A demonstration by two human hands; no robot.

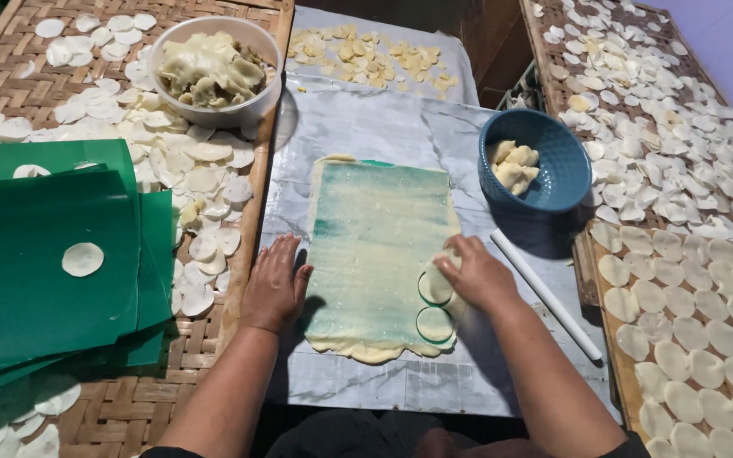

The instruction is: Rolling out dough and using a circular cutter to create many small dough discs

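A thin pale dough sheet (375, 246) lies rolled out over a green plastic sheet on the silver work surface (366, 119). My left hand (275, 282) rests flat, fingers together, just left of the dough's lower edge. My right hand (475, 273) is at the dough's right edge, its fingers closed around a small round cutter pressed on the dough. Two cut circles (434, 324) show in the dough just below that hand.
A white bowl (252, 110) of dough scraps stands at the back left, a blue bowl (557, 182) with dough lumps at the right. A white rod (546, 294) lies beside it. Green sheets (36, 271) and woven trays (129, 407) with several dough discs flank both sides.
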